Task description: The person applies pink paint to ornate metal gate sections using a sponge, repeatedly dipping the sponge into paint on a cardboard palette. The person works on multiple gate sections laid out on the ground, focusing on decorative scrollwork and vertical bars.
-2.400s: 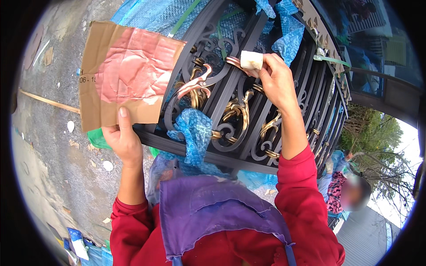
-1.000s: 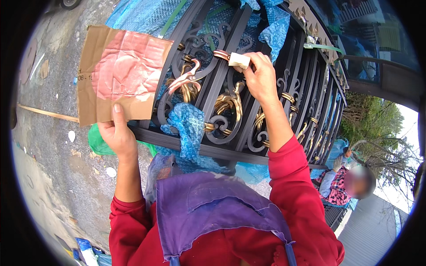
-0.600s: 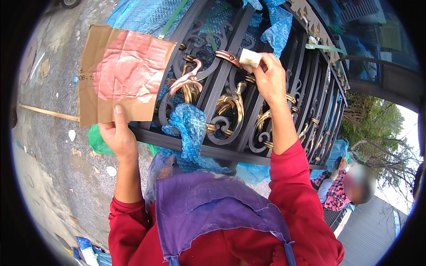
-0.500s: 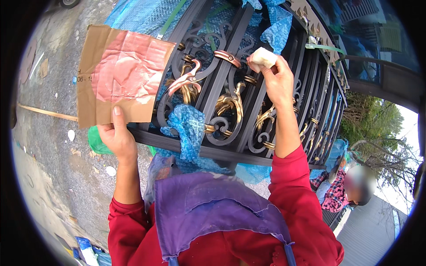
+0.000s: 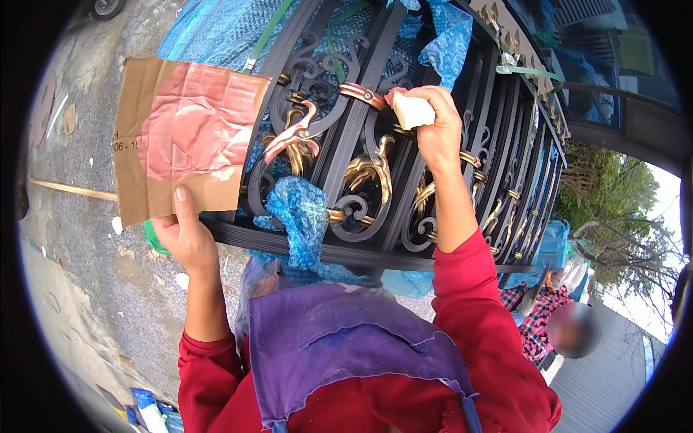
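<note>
Rough grey ground (image 5: 79, 242) backs creased brown cardboard (image 5: 191, 133) coated pink.

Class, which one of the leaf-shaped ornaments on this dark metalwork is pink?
The leaf ornament nearest the cardboard sheet, just right of its edge. Its pink surface sets it apart from the gold leaf ornaments further right and behind it.

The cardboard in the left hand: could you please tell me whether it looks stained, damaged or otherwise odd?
Yes: the cardboard is creased, and a large pink patch, probably paint, covers much of its otherwise brown face, reaching the right edge.
</note>
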`<state>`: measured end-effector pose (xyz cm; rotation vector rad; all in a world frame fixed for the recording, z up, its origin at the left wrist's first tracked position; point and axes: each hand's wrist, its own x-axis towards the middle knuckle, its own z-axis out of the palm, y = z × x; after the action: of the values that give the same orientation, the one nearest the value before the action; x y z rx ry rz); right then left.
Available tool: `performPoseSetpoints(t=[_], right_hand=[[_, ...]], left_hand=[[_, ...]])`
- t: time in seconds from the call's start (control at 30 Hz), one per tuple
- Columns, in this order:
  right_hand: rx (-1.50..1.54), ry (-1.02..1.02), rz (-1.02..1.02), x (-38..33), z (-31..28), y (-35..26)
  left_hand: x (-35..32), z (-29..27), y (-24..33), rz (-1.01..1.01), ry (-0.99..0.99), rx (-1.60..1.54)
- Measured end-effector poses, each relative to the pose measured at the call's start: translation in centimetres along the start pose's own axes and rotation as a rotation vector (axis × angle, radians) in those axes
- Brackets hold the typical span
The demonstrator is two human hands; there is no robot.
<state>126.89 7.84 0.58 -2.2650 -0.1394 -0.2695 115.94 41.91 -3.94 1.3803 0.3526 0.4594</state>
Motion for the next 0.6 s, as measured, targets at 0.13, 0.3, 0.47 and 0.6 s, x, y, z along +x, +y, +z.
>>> performPoseSetpoints(t=[0.13,0.3,0.47,0.6], right_hand=[[0.098,0.037,-0.053,0.3,0.2,-0.9],[-0.13,-0.073,-0.092,0.2,0.5,0.1],[0.123,-0.071,0.004,1.2,0.1,0.4],[-0.119,-0.157,-0.085,2.0,0.5,-0.4]], left_hand=[[0.1,1.1,0.8,-0.001,0.058,-0.005],[0.1,0.1,0.4,-0.006,-0.007,0.046],[0.1,-0.2,0.1,0.008,-0.028,0.075],[0.1,-0.3,0.2,0.008,-0.031,0.072]])
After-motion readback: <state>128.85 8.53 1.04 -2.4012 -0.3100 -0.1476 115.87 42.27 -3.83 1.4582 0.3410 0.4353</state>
